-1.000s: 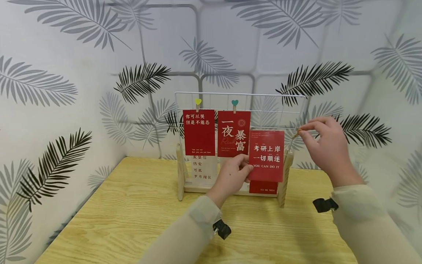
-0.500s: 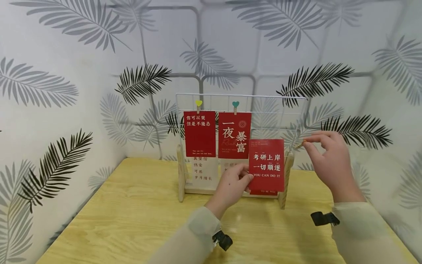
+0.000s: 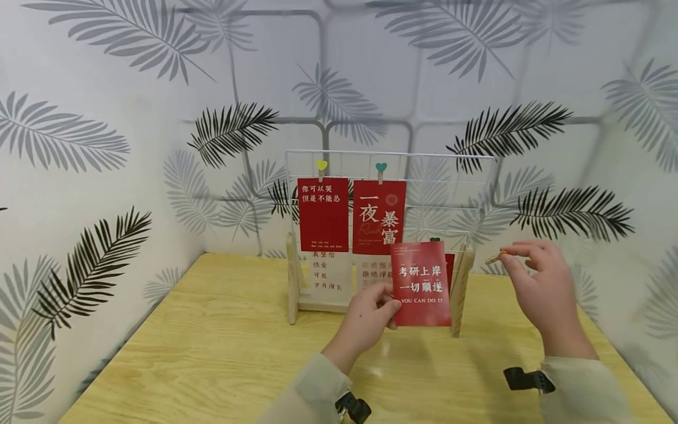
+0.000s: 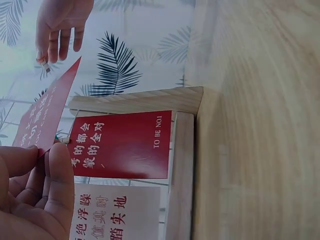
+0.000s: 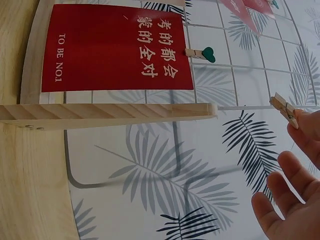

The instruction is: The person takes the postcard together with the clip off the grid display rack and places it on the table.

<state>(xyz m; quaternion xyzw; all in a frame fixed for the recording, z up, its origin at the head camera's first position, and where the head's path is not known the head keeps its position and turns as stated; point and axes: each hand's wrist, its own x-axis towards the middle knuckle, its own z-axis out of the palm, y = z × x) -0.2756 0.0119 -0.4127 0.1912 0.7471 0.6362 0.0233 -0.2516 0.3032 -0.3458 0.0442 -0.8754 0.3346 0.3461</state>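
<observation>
Between its thumb and fingers my left hand (image 3: 365,315) holds a red card (image 3: 421,285) with white lettering by its lower left edge. The card is in front of the wire grid rack (image 3: 442,152), apart from it. My right hand (image 3: 548,294), right of the rack, pinches a small wooden clothespin (image 5: 283,109) between thumb and forefinger, the other fingers loosely spread. Behind the held card, another red card (image 5: 117,50) hangs low on the grid under a clothespin with a dark green heart (image 5: 208,54). In the head view the held card hides most of it.
Two red cards, one on the left (image 3: 323,221) and one mid-rack (image 3: 378,209), hang from clips with yellow and teal hearts. White lettered cards (image 3: 331,280) are below them. The rack's wooden feet (image 3: 292,282) stand on a wood-grain table (image 3: 212,353) against a leaf-patterned wall.
My left hand has brought the red card down and slightly left, uncovering the green heart clip behind it. My right hand has dropped lower and moved right, still pinching the clothespin.
</observation>
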